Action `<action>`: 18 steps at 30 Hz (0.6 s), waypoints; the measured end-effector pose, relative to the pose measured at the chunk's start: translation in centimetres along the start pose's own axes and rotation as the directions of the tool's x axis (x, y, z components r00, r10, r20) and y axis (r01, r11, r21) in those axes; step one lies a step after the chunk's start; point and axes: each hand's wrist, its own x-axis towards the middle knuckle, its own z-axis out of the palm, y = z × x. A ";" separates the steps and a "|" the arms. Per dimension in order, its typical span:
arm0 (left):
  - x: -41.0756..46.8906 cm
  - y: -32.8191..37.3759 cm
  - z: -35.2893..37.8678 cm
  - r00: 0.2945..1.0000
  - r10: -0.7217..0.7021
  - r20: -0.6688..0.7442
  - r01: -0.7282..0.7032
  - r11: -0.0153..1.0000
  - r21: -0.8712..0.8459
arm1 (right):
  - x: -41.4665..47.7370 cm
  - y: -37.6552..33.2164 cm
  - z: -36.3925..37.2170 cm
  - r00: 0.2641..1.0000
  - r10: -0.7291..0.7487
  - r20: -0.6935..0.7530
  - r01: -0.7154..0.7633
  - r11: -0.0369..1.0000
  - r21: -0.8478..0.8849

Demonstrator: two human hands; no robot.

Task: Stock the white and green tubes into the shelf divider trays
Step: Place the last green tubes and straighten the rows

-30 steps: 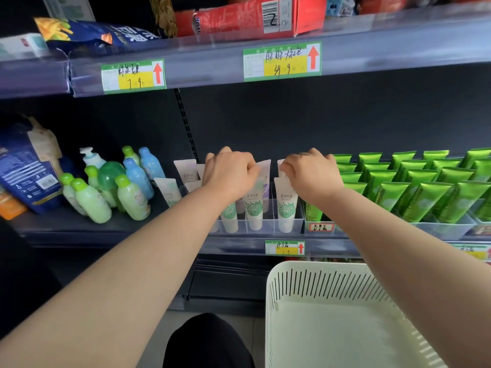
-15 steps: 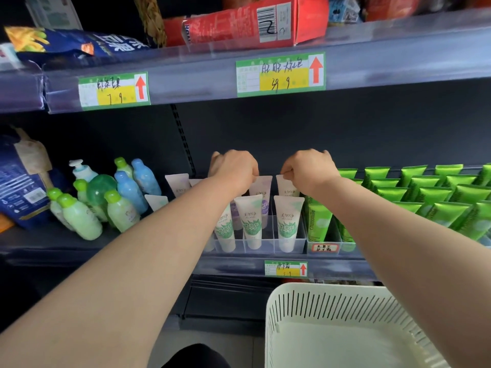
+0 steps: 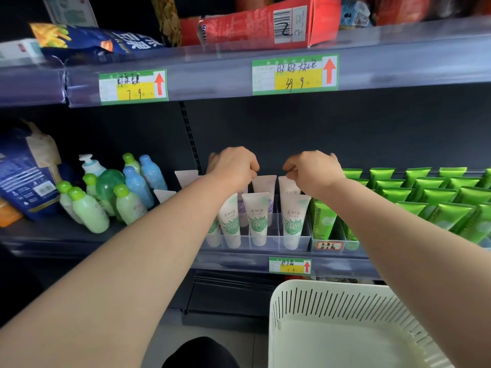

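Head camera view: both bare arms are stretched toward the middle shelf (image 3: 79,236), where white and green tubes (image 3: 257,219) are stood cap down in a clear divider tray (image 3: 268,241), one to a lane in the front row, with more white tubes behind them. The left hand (image 3: 233,166) is held over the back of the left lanes with its fingers curled tight; whether anything is gripped cannot be told, since the fingertips are hidden. The right hand (image 3: 313,171) is curled too, and the flat top edge of a rear white tube (image 3: 288,185) is pinched at its fingertips. Rows of bright green tubes (image 3: 425,197) are packed just to the right of the tray. Green and blue bottles (image 3: 89,212) are grouped to the left. A white slotted basket (image 3: 329,301) is seen below the shelf.
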 end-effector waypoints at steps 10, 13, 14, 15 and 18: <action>-3.0 -6.4 -3.0 0.996 -0.077 -0.044 0.075 0.996 -0.043 | 0.0 -7.1 1.3 0.978 -0.201 -0.057 0.203 0.978 0.043; -3.8 -6.9 -2.9 0.998 0.014 0.066 -0.007 0.995 -0.102 | 0.6 -8.4 1.8 0.980 -0.197 -0.012 0.197 0.980 -0.011; -4.0 -6.9 -2.8 0.994 0.045 0.103 -0.036 0.996 -0.087 | 0.8 -8.6 2.0 0.981 -0.194 -0.010 0.194 0.981 -0.024; -4.1 -6.8 -2.6 0.989 0.069 0.130 -0.063 0.997 -0.054 | 0.9 -8.8 2.1 0.981 -0.193 -0.016 0.192 0.981 -0.026; -4.2 -6.7 -1.9 0.980 0.109 0.168 -0.114 0.993 0.020 | 0.7 -8.9 2.2 0.979 -0.201 -0.029 0.201 0.980 0.006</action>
